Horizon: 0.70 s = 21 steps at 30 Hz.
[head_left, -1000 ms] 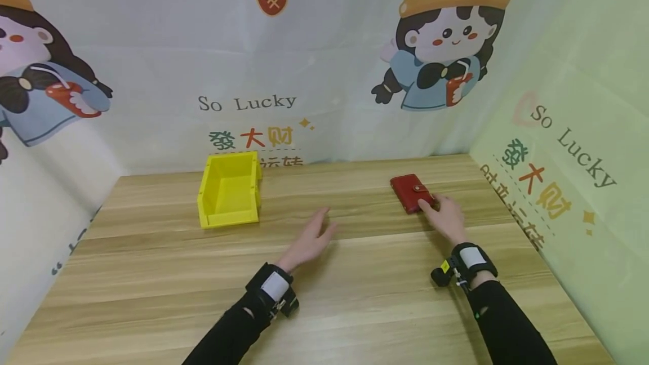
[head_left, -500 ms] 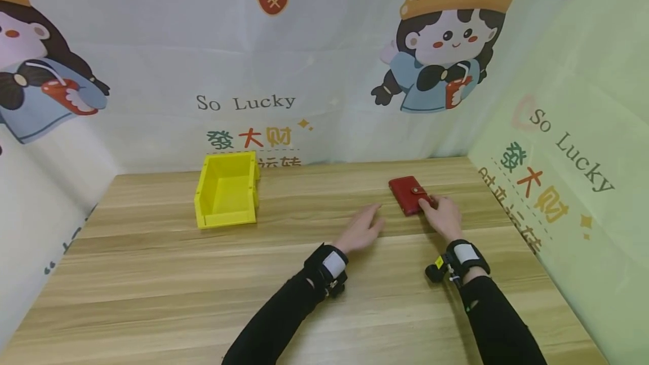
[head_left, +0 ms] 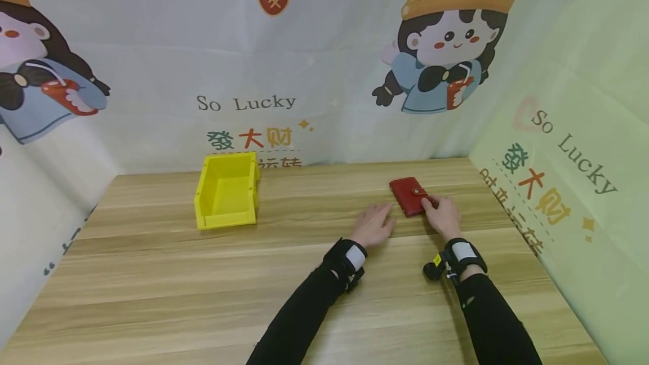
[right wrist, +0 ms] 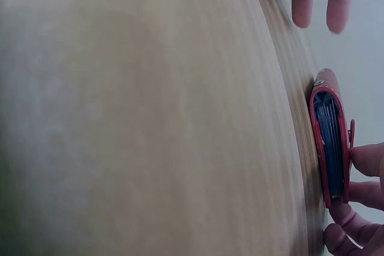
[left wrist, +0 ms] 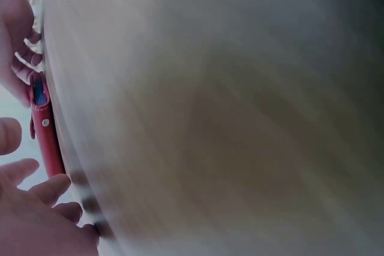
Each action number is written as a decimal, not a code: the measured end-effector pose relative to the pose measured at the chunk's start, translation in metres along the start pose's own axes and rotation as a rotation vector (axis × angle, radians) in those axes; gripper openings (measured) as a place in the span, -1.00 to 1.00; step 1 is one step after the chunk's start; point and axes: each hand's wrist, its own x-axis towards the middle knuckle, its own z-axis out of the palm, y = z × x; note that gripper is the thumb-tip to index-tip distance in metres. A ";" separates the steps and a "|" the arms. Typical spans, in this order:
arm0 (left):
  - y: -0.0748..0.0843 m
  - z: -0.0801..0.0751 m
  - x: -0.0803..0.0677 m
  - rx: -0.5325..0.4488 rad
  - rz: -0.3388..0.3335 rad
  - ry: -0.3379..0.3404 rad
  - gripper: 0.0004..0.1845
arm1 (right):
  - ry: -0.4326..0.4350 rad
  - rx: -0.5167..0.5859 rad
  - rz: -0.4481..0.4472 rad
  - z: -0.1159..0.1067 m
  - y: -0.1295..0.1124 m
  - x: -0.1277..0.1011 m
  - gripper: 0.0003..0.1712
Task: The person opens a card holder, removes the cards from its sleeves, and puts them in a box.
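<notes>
A red leather card wallet with a snap strap lies on the table at the right. My right hand is at its right edge, thumb and curled fingers gripping that side. From the right wrist view, the card wallet shows dark plastic sleeves between its covers, with the right thumb by the strap and fingers below the edge. My left hand hovers low, left of and nearer than the wallet, holding nothing. Its fingers are spread and relaxed in the left wrist view, close to the wallet's spine.
A yellow open plastic bin stands at the back left of the wooden table. A printed cloth backdrop rises behind the table's back edge, with more cloth along both sides.
My left hand has moved rightward across the table toward the card wallet. My right hand stays at the wallet's right edge, and the wallet keeps its place.
</notes>
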 end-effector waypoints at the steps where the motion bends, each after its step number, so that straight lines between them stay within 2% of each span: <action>1: 0.002 0.001 0.001 0.015 -0.011 -0.014 -0.46 | 0.003 0.002 0.001 0.000 0.000 0.000 -0.46; 7: 0.014 0.004 0.005 0.067 -0.039 -0.071 -0.43 | 0.023 0.041 0.002 0.000 -0.001 0.000 -0.47; 17: 0.028 0.013 0.005 0.121 -0.125 -0.099 -0.43 | 0.051 0.114 0.028 0.001 -0.001 0.000 -0.50; 21: 0.033 0.012 0.002 0.224 -0.118 -0.080 -0.45 | 0.054 0.125 0.024 -0.003 -0.001 -0.002 -0.50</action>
